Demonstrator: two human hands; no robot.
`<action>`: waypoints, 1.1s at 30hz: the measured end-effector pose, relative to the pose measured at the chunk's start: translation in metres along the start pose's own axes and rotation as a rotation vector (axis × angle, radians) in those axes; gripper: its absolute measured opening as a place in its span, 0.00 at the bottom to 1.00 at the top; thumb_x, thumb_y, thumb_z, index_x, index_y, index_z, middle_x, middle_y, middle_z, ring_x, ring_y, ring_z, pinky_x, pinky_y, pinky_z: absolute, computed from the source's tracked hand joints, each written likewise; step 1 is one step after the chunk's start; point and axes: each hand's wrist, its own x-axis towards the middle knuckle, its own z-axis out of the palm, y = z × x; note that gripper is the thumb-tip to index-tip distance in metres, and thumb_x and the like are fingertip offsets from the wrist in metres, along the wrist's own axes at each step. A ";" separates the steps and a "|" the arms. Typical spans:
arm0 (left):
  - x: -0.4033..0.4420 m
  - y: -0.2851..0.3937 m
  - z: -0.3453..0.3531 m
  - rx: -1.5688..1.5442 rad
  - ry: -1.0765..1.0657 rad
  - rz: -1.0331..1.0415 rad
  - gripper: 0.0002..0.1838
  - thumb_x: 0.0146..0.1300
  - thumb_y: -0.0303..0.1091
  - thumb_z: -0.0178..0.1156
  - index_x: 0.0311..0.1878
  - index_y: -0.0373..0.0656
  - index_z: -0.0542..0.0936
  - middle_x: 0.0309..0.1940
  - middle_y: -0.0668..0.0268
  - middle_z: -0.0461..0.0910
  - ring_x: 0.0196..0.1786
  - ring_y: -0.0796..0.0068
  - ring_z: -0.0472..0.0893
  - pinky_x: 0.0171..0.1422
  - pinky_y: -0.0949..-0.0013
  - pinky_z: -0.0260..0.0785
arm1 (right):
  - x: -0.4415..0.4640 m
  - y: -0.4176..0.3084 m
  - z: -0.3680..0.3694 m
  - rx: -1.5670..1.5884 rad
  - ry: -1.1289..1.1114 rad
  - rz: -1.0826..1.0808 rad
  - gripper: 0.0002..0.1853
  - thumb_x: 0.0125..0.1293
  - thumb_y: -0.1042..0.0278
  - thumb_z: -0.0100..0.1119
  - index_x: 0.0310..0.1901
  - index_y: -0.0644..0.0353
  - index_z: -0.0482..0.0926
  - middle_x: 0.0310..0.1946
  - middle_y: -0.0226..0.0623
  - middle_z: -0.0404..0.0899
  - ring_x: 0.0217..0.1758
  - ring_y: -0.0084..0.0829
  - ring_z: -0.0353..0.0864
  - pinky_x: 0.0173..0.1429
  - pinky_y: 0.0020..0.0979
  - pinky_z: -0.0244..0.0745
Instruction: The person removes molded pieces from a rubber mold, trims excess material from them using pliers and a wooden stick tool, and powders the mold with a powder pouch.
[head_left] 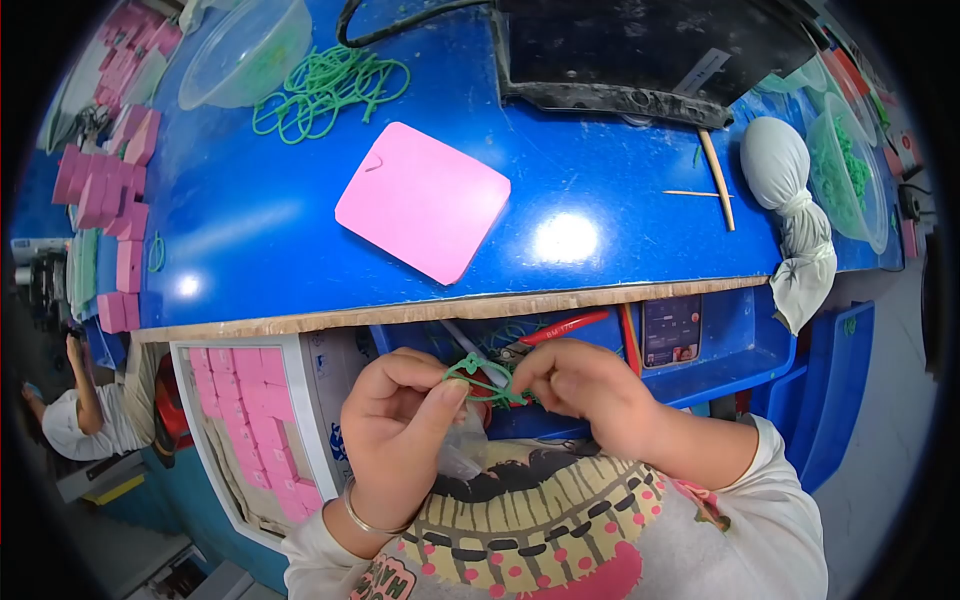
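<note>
Your left hand (pixel 398 412) pinches the green cord (pixel 470 367), seemingly unfinished; how your right hand (pixel 588 392) grips, I can't tell; green strands (pixel 325 88) lie far left.

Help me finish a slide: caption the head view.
Left hand and right hand at a green piece above a blue tray, a pink slab and tangled cord on the table.

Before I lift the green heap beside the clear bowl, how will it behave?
The green heap is probably light, since it looks thin-stranded. Its loose curves suggest it may flop. Overlapping turns could snag, perhaps lifting together.
</note>
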 end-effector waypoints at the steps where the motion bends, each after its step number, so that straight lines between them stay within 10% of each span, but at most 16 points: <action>1: 0.000 -0.001 0.000 -0.004 0.002 -0.030 0.05 0.57 0.17 0.57 0.35 0.35 0.72 0.32 0.64 0.74 0.30 0.81 0.74 0.36 0.78 0.68 | 0.000 0.002 0.000 0.000 0.002 0.000 0.03 0.59 0.79 0.52 0.35 0.66 0.73 0.25 0.33 0.73 0.27 0.21 0.70 0.30 0.25 0.64; 3: 0.000 -0.004 0.000 -0.045 -0.011 -0.033 0.06 0.57 0.17 0.57 0.36 0.35 0.73 0.31 0.64 0.74 0.30 0.81 0.74 0.36 0.78 0.68 | 0.001 0.011 0.000 -0.485 -0.032 -0.420 0.02 0.57 0.79 0.53 0.33 0.65 0.74 0.23 0.34 0.70 0.25 0.26 0.69 0.30 0.29 0.63; 8: -0.001 -0.001 0.009 -0.073 -0.011 -0.175 0.06 0.57 0.18 0.58 0.38 0.35 0.74 0.32 0.65 0.75 0.33 0.81 0.76 0.36 0.79 0.68 | 0.001 0.011 0.002 -0.550 0.011 -0.476 0.02 0.55 0.78 0.55 0.31 0.64 0.74 0.21 0.37 0.70 0.25 0.31 0.70 0.29 0.31 0.64; 14: 0.006 0.005 0.003 0.623 -0.295 0.296 0.07 0.50 0.16 0.60 0.33 0.37 0.77 0.32 0.61 0.77 0.31 0.72 0.76 0.36 0.73 0.70 | 0.002 0.015 0.000 -0.536 -0.018 -0.483 0.02 0.57 0.76 0.52 0.29 0.65 0.72 0.19 0.34 0.68 0.20 0.27 0.67 0.24 0.27 0.60; 16: 0.007 0.007 0.001 0.907 -0.418 0.753 0.12 0.44 0.19 0.62 0.35 0.35 0.79 0.30 0.59 0.76 0.29 0.67 0.75 0.33 0.69 0.70 | -0.001 0.006 0.000 0.439 -0.133 0.290 0.04 0.57 0.81 0.44 0.29 0.69 0.70 0.17 0.32 0.66 0.17 0.21 0.59 0.22 0.23 0.52; 25: 0.008 -0.007 -0.004 0.983 -0.435 1.137 0.22 0.30 0.26 0.57 0.36 0.30 0.79 0.31 0.58 0.75 0.29 0.65 0.75 0.31 0.66 0.71 | 0.003 0.007 0.001 0.656 -0.140 0.463 0.06 0.58 0.79 0.41 0.29 0.70 0.69 0.14 0.28 0.57 0.12 0.18 0.51 0.17 0.22 0.46; 33: 0.012 0.015 0.002 0.936 -0.408 1.042 0.15 0.38 0.24 0.61 0.35 0.33 0.79 0.30 0.59 0.75 0.29 0.66 0.75 0.33 0.68 0.70 | 0.006 0.035 0.006 0.713 -0.263 0.766 0.14 0.60 0.70 0.47 0.17 0.58 0.64 0.09 0.24 0.54 0.10 0.17 0.49 0.14 0.22 0.42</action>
